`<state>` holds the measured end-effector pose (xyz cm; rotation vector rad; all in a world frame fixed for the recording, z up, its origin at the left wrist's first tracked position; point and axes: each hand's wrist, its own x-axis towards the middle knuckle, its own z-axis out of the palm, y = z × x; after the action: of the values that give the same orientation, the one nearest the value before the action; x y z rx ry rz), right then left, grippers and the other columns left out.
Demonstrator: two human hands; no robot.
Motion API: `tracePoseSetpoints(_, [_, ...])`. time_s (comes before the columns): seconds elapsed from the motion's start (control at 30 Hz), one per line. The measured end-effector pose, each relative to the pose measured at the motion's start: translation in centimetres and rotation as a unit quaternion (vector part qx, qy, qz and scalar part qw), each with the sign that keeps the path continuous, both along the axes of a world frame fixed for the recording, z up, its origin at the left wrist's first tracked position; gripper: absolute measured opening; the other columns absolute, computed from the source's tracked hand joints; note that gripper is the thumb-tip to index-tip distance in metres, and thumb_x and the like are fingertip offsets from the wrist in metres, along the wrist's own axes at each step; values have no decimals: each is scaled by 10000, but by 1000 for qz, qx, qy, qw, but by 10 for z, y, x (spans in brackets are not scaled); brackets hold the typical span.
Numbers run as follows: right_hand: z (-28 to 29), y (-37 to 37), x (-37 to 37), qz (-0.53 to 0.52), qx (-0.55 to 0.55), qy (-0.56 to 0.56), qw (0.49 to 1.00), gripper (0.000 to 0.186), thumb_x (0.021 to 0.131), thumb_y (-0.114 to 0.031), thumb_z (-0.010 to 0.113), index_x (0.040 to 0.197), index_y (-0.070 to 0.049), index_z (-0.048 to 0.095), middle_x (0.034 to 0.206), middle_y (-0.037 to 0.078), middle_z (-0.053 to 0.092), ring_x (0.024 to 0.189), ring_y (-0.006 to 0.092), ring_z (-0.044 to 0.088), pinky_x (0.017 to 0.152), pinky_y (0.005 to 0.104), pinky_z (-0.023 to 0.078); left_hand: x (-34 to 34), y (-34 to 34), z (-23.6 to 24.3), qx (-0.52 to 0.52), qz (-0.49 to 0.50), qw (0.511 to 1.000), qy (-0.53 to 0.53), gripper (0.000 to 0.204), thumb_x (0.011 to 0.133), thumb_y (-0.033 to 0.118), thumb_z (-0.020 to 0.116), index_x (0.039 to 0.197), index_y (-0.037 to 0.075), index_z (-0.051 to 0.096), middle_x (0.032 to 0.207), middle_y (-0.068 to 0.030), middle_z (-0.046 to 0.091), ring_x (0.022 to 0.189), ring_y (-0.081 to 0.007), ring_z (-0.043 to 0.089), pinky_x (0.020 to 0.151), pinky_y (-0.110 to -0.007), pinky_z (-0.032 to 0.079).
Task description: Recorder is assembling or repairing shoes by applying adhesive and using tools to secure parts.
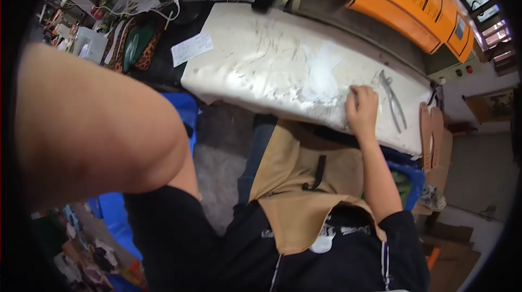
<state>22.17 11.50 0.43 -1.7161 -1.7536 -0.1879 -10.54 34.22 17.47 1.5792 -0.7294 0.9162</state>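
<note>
White bench (234,58) under our curled right hand (363,110); whether it pinches anything, we cannot tell. We seem paused; taking the pliers (386,82), at three o'clock, would need spread fingers.

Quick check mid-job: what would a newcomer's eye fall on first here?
The raised left arm, looming large and close at the left. Next, the bright orange sheet at upper right, beyond the white-covered bench. On it, grey pliers lie just right of the right hand.

Grey metal pliers (390,95), handles slightly apart, on white worktop (239,69)
</note>
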Motion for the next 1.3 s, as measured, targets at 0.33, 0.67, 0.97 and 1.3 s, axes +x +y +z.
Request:
tracePoseSetpoints(0.33, [22, -5, -5, 6, -21, 6, 1000, 237, 877, -60, 627, 1103, -19, 686, 1090, 147, 640, 985, 334, 571, 920, 389, 466, -11, 42, -23, 33, -13, 997, -63, 493, 1076, 336, 469, 1461, 32, 517, 1393, -227, 600, 1182, -336, 636, 995, -501, 504])
tracePoseSetpoints(0.67, [20, -16, -1, 5, -38, -8, 999, 313, 832, -40, 622, 1144, -27, 652, 1120, 169, 617, 1004, 362, 554, 943, 415, 457, -52, 83, 33, 156, -7, 984, -86, 557, 1083, 358, 438, 1532, 30, 462, 1476, -254, 561, 1259, -374, 626, 1041, -547, 499])
tracePoseSetpoints(0.97, [30, -12, -8, -8, -82, -4, 997, 331, 823, -33, 614, 1152, -6, 635, 1143, 188, 601, 1033, 373, 540, 969, 425, 444, 42, 174, -127, -109, 804, 516, 276, 283, 899, 89, 568, 1105, -9, 736, 1041, -233, 727, 912, -429, 694, 827, -465, 569])
tracePoseSetpoints(1.3, [32, -10, -11, -20, -108, 2, 994, 362, 808, -12, 610, 1170, 9, 620, 1145, 205, 590, 1024, 376, 528, 965, 438, 437, 159, 256, -57, -48, 779, 549, 298, 343, 949, 188, 543, 1223, 14, 656, 1251, -220, 679, 1079, -422, 669, 897, -481, 550])
